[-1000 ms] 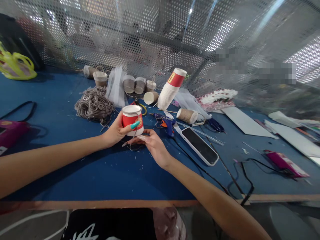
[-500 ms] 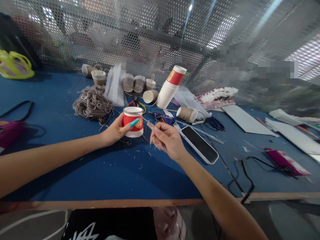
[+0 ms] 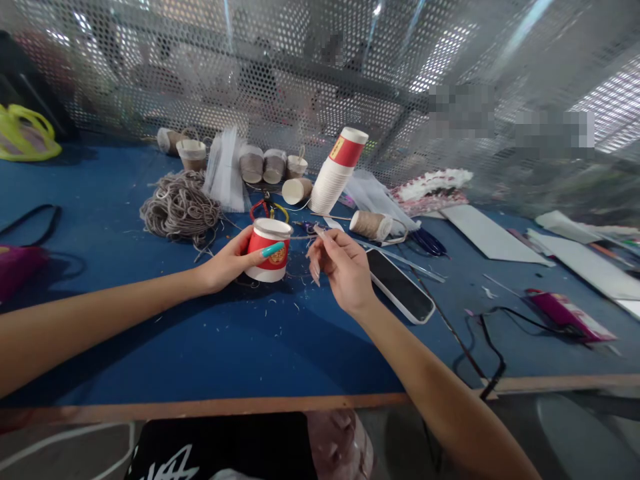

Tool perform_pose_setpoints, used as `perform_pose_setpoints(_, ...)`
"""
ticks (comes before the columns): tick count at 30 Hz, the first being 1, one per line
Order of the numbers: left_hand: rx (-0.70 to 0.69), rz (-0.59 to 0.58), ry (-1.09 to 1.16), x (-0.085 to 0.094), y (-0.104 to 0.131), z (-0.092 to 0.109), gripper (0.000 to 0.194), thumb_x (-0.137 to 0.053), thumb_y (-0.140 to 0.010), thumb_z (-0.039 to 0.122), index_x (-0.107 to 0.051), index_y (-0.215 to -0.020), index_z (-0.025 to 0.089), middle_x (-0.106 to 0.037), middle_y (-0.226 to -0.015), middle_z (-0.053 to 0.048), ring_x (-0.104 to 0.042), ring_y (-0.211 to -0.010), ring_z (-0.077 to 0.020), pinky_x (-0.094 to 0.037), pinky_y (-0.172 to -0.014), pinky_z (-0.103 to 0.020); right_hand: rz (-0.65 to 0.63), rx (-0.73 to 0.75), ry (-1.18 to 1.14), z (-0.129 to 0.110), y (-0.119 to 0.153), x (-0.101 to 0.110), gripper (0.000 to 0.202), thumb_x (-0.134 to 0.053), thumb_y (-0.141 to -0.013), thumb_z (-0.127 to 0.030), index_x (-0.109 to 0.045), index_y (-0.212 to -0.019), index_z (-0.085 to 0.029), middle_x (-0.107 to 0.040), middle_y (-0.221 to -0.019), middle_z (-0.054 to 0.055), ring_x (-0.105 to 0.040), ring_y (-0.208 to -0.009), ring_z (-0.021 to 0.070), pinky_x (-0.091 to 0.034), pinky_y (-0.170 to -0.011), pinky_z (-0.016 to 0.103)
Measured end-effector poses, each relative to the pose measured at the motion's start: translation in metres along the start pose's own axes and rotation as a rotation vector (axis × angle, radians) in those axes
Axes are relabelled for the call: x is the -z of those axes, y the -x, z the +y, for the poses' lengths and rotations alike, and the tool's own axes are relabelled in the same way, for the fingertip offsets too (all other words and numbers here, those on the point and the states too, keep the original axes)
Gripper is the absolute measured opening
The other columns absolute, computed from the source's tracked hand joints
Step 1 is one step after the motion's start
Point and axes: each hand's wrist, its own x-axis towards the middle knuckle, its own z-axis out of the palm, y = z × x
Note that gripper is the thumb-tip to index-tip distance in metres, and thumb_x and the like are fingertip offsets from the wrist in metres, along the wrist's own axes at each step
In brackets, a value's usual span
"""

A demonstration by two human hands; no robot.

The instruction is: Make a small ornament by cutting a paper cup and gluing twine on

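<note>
My left hand (image 3: 223,268) grips a red and white paper cup (image 3: 261,247) from its left side, thumb with a turquoise nail across the front. The cup is held upright just over the blue table, and a grey band runs round its rim. From the rim a thin grey cord (image 3: 301,237) stretches right to my right hand (image 3: 345,270), which pinches it between thumb and forefinger; the other fingers are loosely curled. Behind the cup lies a tool with red and yellow handles (image 3: 280,212). A blue tool behind my right hand is mostly hidden.
A heap of grey cord (image 3: 180,205) lies left of the cup. A leaning stack of paper cups (image 3: 330,183) and several wrapped small cups stand behind. A phone (image 3: 403,287) lies right of my hand, near a roll of twine (image 3: 366,225). Perforated metal mesh (image 3: 300,87) borders the back.
My right hand has moved slightly right and up from the cup, and the cord between them now runs nearly level. The cup's opening is tilted more toward me. My left hand keeps its hold.
</note>
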Motion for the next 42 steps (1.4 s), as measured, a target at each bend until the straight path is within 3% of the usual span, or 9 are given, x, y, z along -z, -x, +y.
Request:
perform_pose_setpoints(4,0.05,-0.016,0.039,0.001,0.001,-0.001,0.065,-0.08,-0.07,0.046,-0.056,-0.125,0.022,-0.067,-0.126,-0.01,-0.062,-0.118,-0.0316,-0.052,-0.096,-0.039,-0.022,-0.135,-0.078,-0.006,-0.002,0.001,0.021,-0.059,-0.083,-0.044,-0.052,-0.086,-0.025,-0.045,-0.053,-0.009,-0.034,-0.04,0.0068,-0.025,-0.037,0.024)
perform_pose_setpoints(8,0.125,-0.047,0.071,0.003,0.002,-0.001,0.068,-0.081,-0.065,0.056,-0.06,-0.119,0.021,-0.072,-0.112,-0.009,-0.069,-0.098,-0.0271,-0.055,-0.081,-0.034,-0.038,-0.208,-0.028,-0.009,-0.002,0.0,0.027,-0.061,-0.08,-0.047,-0.047,-0.088,-0.025,-0.035,-0.052,-0.011,-0.024,-0.041,0.0059,-0.018,-0.04,0.025)
perform_pose_setpoints(12,0.117,-0.083,0.081,0.005,0.002,-0.003,0.066,-0.079,-0.067,0.058,-0.06,-0.118,0.02,-0.073,-0.101,-0.008,-0.07,-0.085,-0.0223,-0.053,-0.071,-0.029,0.029,0.023,0.232,-0.005,0.002,-0.002,0.038,-0.073,-0.073,-0.037,-0.044,-0.095,-0.027,-0.038,-0.059,-0.011,-0.032,-0.048,0.007,-0.024,-0.043,0.025)
perform_pose_setpoints(17,0.176,-0.147,0.092,0.014,-0.004,0.003,0.066,-0.079,-0.071,0.053,-0.06,-0.123,0.017,-0.074,-0.101,-0.01,-0.071,-0.078,-0.0202,-0.054,-0.066,-0.028,-0.081,0.231,0.534,-0.007,0.011,0.003,0.039,-0.067,-0.079,-0.03,-0.046,-0.112,-0.028,-0.04,-0.059,-0.01,-0.034,-0.048,0.0089,-0.029,-0.045,0.026)
perform_pose_setpoints(25,0.287,-0.413,-0.008,0.027,-0.012,0.018,0.066,-0.071,-0.073,0.063,-0.067,-0.12,0.016,-0.075,-0.08,-0.011,-0.063,-0.05,-0.0157,-0.052,-0.05,-0.025,-0.069,0.332,0.592,-0.014,0.015,0.007,0.047,-0.07,-0.078,-0.025,-0.045,-0.117,-0.032,-0.055,-0.128,0.004,-0.024,-0.041,-0.0007,-0.021,-0.038,0.026)
perform_pose_setpoints(28,0.278,-0.452,-0.023,0.027,-0.012,0.019,0.064,-0.069,-0.073,0.066,-0.07,-0.115,0.017,-0.074,-0.077,-0.011,-0.06,-0.048,-0.0142,-0.051,-0.049,-0.024,-0.173,0.265,0.508,-0.015,0.016,0.005,0.05,-0.071,-0.078,-0.025,-0.043,-0.119,-0.034,-0.058,-0.132,0.004,-0.023,-0.041,0.0006,-0.021,-0.035,0.024)
perform_pose_setpoints(34,0.325,-0.417,-0.062,0.03,-0.013,0.02,0.08,-0.07,-0.068,0.069,-0.065,-0.126,0.014,-0.074,-0.084,-0.017,-0.064,-0.053,-0.0215,-0.054,-0.053,-0.034,-0.295,0.228,0.477,-0.013,0.015,0.007,0.052,-0.067,-0.081,-0.025,-0.04,-0.125,-0.035,-0.059,-0.135,0.005,-0.025,-0.04,0.0003,-0.023,-0.035,0.023)
perform_pose_setpoints(37,0.32,-0.339,-0.092,0.031,-0.013,0.018,0.074,-0.07,-0.071,0.065,-0.068,-0.12,0.011,-0.073,-0.082,-0.019,-0.066,-0.056,-0.0241,-0.055,-0.056,-0.036,-0.303,0.238,0.464,-0.013,0.014,0.008,0.049,-0.065,-0.083,-0.024,-0.041,-0.124,-0.035,-0.061,-0.132,0.004,-0.026,-0.04,0.0003,-0.023,-0.037,0.023)
perform_pose_setpoints(42,0.339,-0.345,-0.075,0.033,-0.014,0.016,0.071,-0.071,-0.068,0.068,-0.071,-0.111,0.012,-0.073,-0.077,-0.016,-0.062,-0.05,-0.0196,-0.053,-0.051,-0.032,-0.282,0.267,0.464,-0.011,0.015,0.009,0.052,-0.065,-0.083,-0.025,-0.04,-0.127,-0.037,-0.063,-0.127,0.003,-0.033,-0.042,0.0024,-0.029,-0.041,0.025)
